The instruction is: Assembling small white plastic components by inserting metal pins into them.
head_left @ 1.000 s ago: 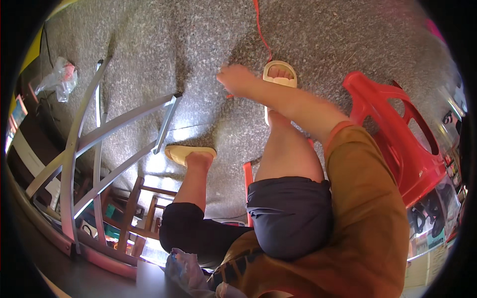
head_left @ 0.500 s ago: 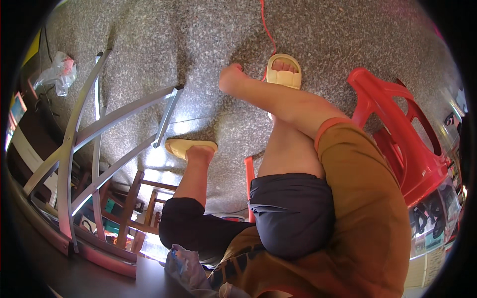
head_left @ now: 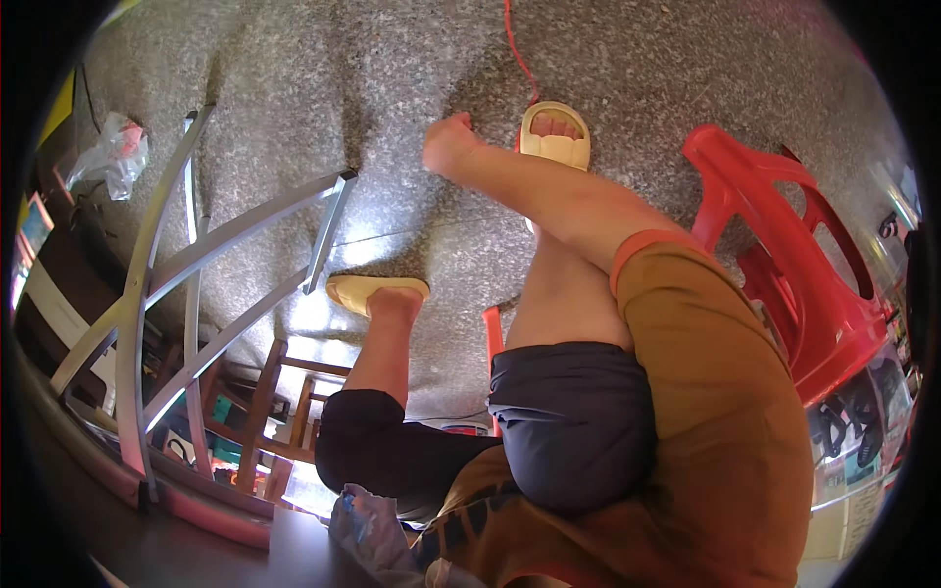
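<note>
The right hand (head_left: pixel 449 145) has reached further out over the floor (head_left: pixel 392 118), just beside the sandal (head_left: pixel 555 137); its grip cannot be told. Open floor lies left of the sandal.

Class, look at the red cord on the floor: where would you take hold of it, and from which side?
Probably the bare stretch of the red cord beyond the sandal, pinched from above. It is thin and lies flat on the floor, so fingers must close across it. Come from its left, where the right hand is. Nearer the sandal, the foot crowds it.
</note>
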The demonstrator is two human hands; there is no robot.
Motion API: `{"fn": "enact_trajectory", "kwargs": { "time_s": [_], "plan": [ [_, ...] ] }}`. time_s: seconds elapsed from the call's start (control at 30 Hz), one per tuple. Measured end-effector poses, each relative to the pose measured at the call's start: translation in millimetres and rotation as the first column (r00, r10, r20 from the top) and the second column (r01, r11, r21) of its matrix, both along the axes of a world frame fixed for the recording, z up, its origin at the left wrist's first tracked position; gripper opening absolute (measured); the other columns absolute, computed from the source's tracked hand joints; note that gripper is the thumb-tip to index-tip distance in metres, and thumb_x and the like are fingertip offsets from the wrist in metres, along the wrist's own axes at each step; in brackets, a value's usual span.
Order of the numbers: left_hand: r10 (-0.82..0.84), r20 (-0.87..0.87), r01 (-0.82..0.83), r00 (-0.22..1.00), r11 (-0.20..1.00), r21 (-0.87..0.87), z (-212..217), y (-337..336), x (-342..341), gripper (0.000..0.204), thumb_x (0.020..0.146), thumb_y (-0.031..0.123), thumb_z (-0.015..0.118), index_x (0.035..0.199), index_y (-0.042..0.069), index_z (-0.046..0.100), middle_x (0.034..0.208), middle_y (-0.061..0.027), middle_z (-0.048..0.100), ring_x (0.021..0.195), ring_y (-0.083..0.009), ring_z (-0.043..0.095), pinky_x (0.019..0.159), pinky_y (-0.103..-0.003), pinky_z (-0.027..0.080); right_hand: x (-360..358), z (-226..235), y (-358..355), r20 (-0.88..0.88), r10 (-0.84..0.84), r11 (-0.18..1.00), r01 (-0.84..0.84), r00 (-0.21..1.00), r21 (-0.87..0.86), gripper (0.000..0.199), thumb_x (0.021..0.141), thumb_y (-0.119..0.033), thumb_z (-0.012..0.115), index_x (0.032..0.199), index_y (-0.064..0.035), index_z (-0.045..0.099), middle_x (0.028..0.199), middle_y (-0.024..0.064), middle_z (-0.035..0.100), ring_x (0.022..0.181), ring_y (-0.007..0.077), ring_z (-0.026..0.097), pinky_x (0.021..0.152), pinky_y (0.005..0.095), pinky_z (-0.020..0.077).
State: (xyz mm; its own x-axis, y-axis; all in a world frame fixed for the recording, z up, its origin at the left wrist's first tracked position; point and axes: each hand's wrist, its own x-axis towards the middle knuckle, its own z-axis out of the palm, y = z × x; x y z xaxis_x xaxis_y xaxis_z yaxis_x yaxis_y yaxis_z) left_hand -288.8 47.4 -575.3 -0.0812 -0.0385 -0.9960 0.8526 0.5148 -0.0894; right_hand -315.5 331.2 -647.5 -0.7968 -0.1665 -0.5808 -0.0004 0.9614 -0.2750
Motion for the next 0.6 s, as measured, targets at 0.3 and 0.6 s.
{"fn": "enact_trajectory", "kwargs": {
  "time_s": [0.3,0.6],
  "plan": [
    [-0.021,-0.005,0.021,1.000,1.000,-0.021,2,6,1,0.029,0.085,0.021,0.043,0.101,0.019,0.068,0.105,-0.0066,0.065,0.099,-0.0250,0.062,0.076,-0.040,0.051,-3,5,32,0.059,-0.058,0.983,0.067,0.997,-0.172,0.021,0.073,-0.017,0.061,0.091,-0.0087,0.069,0.097,0.0120,0.065,0.087,0.0287,0.064,0.065,0.0483,0.0503],
    [0.016,0.001,-0.016,1.000,1.000,0.018,-12,-19,3,0.029,0.085,0.021,0.044,0.101,0.018,0.068,0.107,-0.0062,0.064,0.099,-0.0246,0.062,0.074,-0.042,0.052,6,21,84,0.016,-0.558,0.758,0.518,0.829,-0.397,0.017,0.070,-0.020,0.060,0.082,-0.0111,0.068,0.080,0.0126,0.065,0.076,0.0289,0.064,0.064,0.0376,0.0506]
  ]
}}
